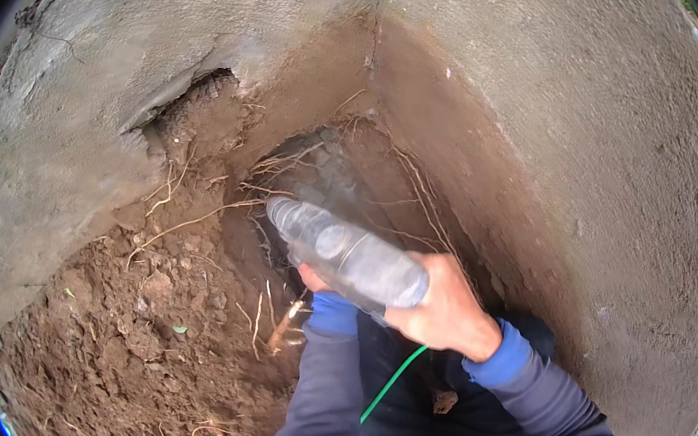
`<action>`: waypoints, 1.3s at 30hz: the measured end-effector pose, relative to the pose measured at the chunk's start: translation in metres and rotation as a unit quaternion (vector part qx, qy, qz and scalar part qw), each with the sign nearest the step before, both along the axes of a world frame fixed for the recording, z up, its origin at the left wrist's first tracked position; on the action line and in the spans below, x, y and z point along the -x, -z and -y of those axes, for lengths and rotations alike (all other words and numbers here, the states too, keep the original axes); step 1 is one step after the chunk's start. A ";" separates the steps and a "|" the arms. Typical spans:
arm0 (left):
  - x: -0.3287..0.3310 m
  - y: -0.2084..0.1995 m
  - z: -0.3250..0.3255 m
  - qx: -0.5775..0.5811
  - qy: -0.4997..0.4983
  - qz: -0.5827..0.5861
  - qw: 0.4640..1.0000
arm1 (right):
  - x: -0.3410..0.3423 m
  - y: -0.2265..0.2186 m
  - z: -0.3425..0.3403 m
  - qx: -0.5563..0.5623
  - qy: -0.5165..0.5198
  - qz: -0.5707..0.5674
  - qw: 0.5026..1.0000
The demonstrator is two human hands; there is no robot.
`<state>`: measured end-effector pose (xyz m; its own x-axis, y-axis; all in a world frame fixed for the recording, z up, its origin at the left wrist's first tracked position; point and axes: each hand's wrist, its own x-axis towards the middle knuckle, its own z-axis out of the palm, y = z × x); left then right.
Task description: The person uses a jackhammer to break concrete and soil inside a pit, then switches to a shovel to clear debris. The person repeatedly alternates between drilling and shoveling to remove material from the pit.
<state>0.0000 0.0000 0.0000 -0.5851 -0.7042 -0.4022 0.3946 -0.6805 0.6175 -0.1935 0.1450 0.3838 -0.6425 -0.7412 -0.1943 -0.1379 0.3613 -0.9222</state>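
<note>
A clear plastic bottle-like container [353, 253] lies tilted over the dug hole, its rounded end toward the far left; motion blurs it a little. My right hand [448, 309] grips its near right end, fingers partly hidden behind it. Below the container's left part shows a small piece of my left hand [313, 279]; the container hides its fingers, so I cannot tell whether it holds anything. Under my right hand a green cord [392, 385] runs down past my legs. The hole [320, 171] beyond the container has a greyish, wet-looking bottom.
Two concrete walls [556, 95] meet at a cracked corner behind the hole. The left wall has a broken gap [185, 98] above the soil. Loose brown soil [154, 316] slopes up on the left. Thin roots [422, 188] cross the hole, and a cut root stub [285, 325] stands by my left sleeve.
</note>
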 end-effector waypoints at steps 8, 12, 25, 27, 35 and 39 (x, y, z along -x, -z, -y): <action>0.110 -0.097 0.006 0.000 -0.005 -0.012 1.000 | 0.015 -0.016 0.028 -0.110 0.024 0.053 0.992; 0.119 -0.105 0.018 -0.023 -0.026 -0.027 0.999 | 0.020 -0.031 0.053 -0.141 -0.017 0.060 0.988; 0.049 -0.066 0.006 -0.035 0.003 0.076 0.997 | 0.017 -0.082 0.144 -0.204 -0.194 0.082 0.956; 0.050 -0.057 0.005 -0.032 0.007 0.091 0.995 | 0.011 -0.068 0.154 -0.195 -0.211 0.044 0.957; 0.071 -0.052 -0.004 -0.001 0.022 0.120 0.993 | -0.054 -0.041 0.104 -0.106 -0.242 -0.169 0.949; 0.083 -0.034 -0.004 0.017 0.014 0.138 0.990 | -0.091 -0.012 0.085 -0.119 -0.209 -0.215 0.947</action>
